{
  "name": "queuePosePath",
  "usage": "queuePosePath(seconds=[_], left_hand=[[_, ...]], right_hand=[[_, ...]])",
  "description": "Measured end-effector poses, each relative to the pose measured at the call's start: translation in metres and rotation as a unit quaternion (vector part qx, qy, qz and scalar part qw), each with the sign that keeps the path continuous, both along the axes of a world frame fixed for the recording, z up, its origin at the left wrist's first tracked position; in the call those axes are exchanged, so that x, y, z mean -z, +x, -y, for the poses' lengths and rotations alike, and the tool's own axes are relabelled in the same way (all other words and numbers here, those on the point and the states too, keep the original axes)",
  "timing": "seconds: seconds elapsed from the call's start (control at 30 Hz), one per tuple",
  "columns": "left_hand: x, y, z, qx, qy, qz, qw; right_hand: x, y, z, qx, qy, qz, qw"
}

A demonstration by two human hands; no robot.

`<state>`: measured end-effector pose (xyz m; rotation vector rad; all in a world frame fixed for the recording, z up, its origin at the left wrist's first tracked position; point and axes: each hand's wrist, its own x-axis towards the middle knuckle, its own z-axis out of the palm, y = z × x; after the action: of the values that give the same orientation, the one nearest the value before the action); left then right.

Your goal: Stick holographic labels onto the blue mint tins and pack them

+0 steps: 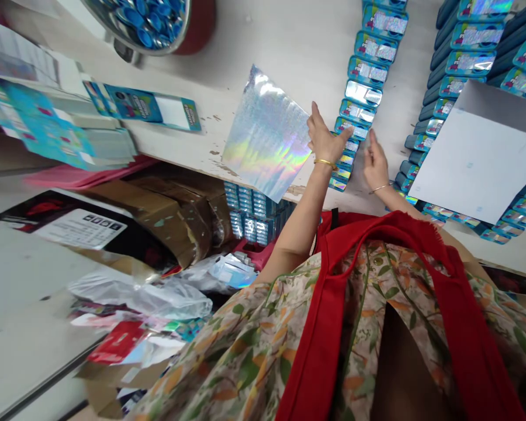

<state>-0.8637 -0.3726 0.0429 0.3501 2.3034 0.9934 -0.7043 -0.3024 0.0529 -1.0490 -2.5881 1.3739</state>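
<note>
A single row of small blue boxes (364,92) with shiny holographic patches runs across the white table between my two hands. My left hand (325,139), with a gold bangle at the wrist, is on the row's left side. Its fingers are apart, and its thumb reaches over the near boxes. On the other side, my right hand (376,164) is beside the row with its fingers extended and nothing visible in it. Whether either hand presses on the boxes I cannot tell. A holographic sheet (269,137) lies just left of my left hand, its near corner past the table edge.
More rows of blue boxes (473,61) stand at the right, partly under a white open carton (482,152). A metal pot (195,29) of blue caps is at the back left, near a flat blue carton (135,104). Cardboard boxes (158,216) and plastic bags are below the table.
</note>
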Motion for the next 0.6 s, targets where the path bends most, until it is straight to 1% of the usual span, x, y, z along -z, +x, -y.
queuePosePath(seconds=[0.03,0.1,0.13,0.2,0.23,0.27,0.3,0.37,0.43,0.47,0.5,0.53,0.57,0.6], left_hand=[[0.008,-0.003,0.001,0.004,-0.005,0.007,1.0],[0.023,-0.007,0.004,0.007,0.0,0.018,1.0],[0.027,-0.009,0.005,0.004,0.004,0.024,1.0],[0.029,-0.011,0.005,0.0,-0.004,0.036,0.999],[0.027,-0.012,0.005,0.0,-0.016,0.035,0.999],[0.022,-0.011,0.005,0.002,-0.026,0.023,0.999],[0.016,-0.01,0.006,0.002,-0.028,-0.001,1.0],[-0.002,0.001,0.008,0.006,0.005,-0.075,0.997],[-0.025,0.024,0.012,0.022,0.071,-0.145,0.987],[-0.036,0.039,0.012,0.052,0.107,-0.155,0.981],[-0.046,0.056,0.011,0.085,0.138,-0.153,0.975],[-0.052,0.073,0.007,0.122,0.156,-0.143,0.97],[-0.057,0.087,0.002,0.173,0.167,-0.119,0.963],[-0.06,0.1,-0.005,0.216,0.177,-0.096,0.955]], right_hand=[[-0.008,-0.002,0.007,0.003,-0.022,0.016,1.0],[-0.023,-0.006,0.017,0.021,-0.078,0.094,0.992],[-0.029,-0.009,0.019,0.005,-0.1,0.142,0.985],[-0.042,-0.014,0.012,-0.048,-0.119,0.213,0.969],[-0.049,-0.016,0.002,-0.074,-0.112,0.221,0.966],[-0.059,-0.017,-0.011,-0.095,-0.089,0.209,0.969],[-0.071,-0.016,-0.028,-0.108,-0.047,0.184,0.976],[-0.101,-0.006,-0.071,-0.104,0.076,0.13,0.983],[-0.13,0.017,-0.122,-0.057,0.2,0.132,0.969],[-0.14,0.033,-0.149,-0.011,0.243,0.158,0.957],[-0.145,0.052,-0.176,0.042,0.271,0.188,0.943],[-0.143,0.07,-0.203,0.073,0.285,0.213,0.932],[-0.136,0.087,-0.228,0.091,0.313,0.225,0.918],[-0.126,0.102,-0.25,0.092,0.309,0.27,0.907]])
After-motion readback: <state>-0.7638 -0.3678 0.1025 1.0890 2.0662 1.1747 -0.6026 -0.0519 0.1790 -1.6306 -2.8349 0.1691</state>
